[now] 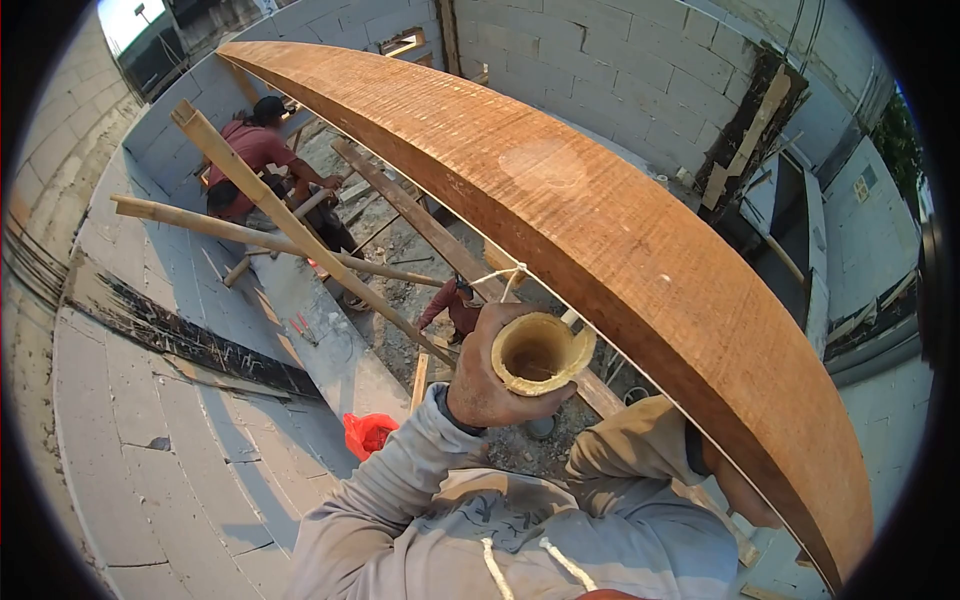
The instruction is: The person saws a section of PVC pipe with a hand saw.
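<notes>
My left hand [490, 375] is wrapped round the upper end of a bamboo pole [541, 352], whose hollow opening faces up at me. A long reddish-brown wooden beam [560, 190] crosses in front, just above and right of this hand. Along the beam's near lower edge runs a pale string [640, 362], with a knot [520, 268] close above the bamboo's rim. What seems to be my right hand [745, 492] is at the lower right, mostly shaded and partly covered by the beam. Its fingers are hidden, so its grip cannot be made out.
A person in a red shirt [262, 145] crouches at the left, beside crossed bamboo poles [270, 205]. Another person [455, 305] is down below. Light block walls [130, 480] surround rubble ground. A red plastic bag [368, 434] lies left of my forearm.
</notes>
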{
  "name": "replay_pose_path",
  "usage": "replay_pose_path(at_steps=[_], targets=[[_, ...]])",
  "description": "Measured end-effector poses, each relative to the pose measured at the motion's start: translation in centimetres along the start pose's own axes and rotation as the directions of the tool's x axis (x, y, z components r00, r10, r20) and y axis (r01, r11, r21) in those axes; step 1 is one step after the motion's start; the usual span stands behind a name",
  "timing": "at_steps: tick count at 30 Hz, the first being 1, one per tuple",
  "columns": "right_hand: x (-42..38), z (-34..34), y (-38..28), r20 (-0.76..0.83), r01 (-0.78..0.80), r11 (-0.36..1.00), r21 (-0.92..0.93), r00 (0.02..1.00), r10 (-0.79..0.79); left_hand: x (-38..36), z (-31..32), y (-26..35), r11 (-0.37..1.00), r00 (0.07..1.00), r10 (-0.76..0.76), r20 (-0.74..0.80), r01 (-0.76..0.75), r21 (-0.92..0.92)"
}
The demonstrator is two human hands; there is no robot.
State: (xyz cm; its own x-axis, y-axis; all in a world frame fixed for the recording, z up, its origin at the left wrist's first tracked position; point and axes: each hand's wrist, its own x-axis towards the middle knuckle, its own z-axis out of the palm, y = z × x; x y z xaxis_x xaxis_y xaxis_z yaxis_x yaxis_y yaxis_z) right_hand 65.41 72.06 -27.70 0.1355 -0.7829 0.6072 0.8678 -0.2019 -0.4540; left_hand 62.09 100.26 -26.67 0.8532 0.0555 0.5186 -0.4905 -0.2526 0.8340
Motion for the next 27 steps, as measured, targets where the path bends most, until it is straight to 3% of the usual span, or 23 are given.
replay_pose_path(at_steps=[12, 15, 21, 27], targets=[[0.0, 0.3, -0.2, -0.003, 0.01, 1.0, -0.005, 1.0, -0.01, 0.0, 0.1, 0.0, 0.995, 0.999, 0.008, 0.032, -0.011, 0.101], [0.1, 0.3, -0.2, -0.002, 0.011, 1.0, -0.007, 1.0, -0.011, 0.0, 0.4, 0.0, 0.997, 0.997, -0.072, 0.002, 0.072, -0.025], [-0.1, 0.4, -0.4, -0.007, 0.011, 1.0, 0.0, 1.0, -0.011, -0.2, 0.4, 0.2, 0.995, 0.998, -0.055, -0.025, 0.057, 0.087], [-0.1, 0.3, -0.4, -0.024, 0.016, 1.0, 0.0, 1.0, -0.016, -0.3, 0.9, 0.2, 0.999, 0.998, -0.04, -0.055, 0.041, 0.02]])
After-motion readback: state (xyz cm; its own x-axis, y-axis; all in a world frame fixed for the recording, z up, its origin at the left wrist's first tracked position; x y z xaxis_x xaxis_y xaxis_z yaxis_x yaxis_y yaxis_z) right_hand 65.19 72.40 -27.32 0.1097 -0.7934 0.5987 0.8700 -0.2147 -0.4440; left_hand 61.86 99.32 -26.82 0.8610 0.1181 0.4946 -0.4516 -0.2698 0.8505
